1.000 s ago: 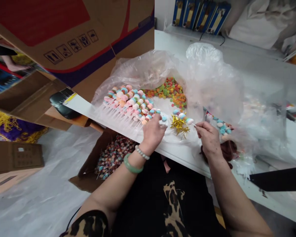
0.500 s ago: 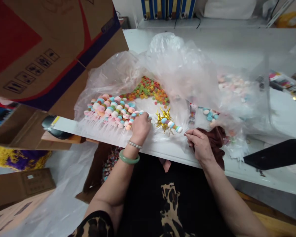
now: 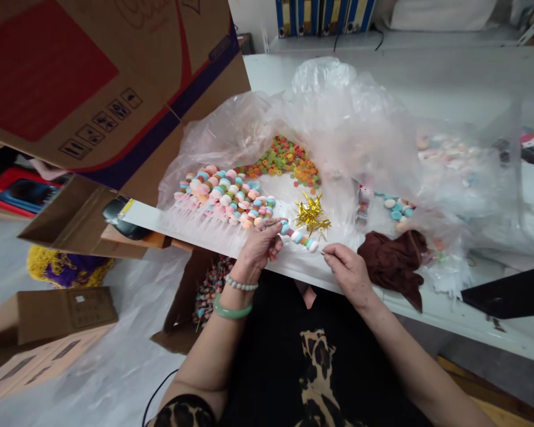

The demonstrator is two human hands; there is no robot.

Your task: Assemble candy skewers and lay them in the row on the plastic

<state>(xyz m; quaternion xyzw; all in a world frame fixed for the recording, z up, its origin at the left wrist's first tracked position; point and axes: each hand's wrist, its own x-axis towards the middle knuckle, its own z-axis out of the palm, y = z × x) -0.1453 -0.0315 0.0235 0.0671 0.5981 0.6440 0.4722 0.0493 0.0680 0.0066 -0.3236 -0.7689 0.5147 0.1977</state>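
My right hand [image 3: 349, 270] pinches the stick end of a candy skewer [image 3: 298, 237], threaded with blue, white and coloured sweets. At the skewer's other end are the closed fingers of my left hand [image 3: 261, 244], thumb and fingertips against the last sweet. The skewer slants above the white table just in front of gold twist ties [image 3: 312, 214]. Left of them, a pile of finished-looking candy skewers [image 3: 231, 193] lies with white sticks towards me. Orange and green ring gummies [image 3: 289, 159] are heaped behind on clear plastic.
A large cardboard box [image 3: 151, 77] stands at the left. Plastic bags [image 3: 365, 130] cover the table's middle and right. A brown cloth [image 3: 391, 255] lies beside my right hand. Below the table edge, an open carton [image 3: 178, 308] holds many wrapped sweets.
My left hand has left the skewer pile and come to the far end of the held skewer. My right hand has drawn the skewer nearer, off the gold twist ties. The view has shifted.
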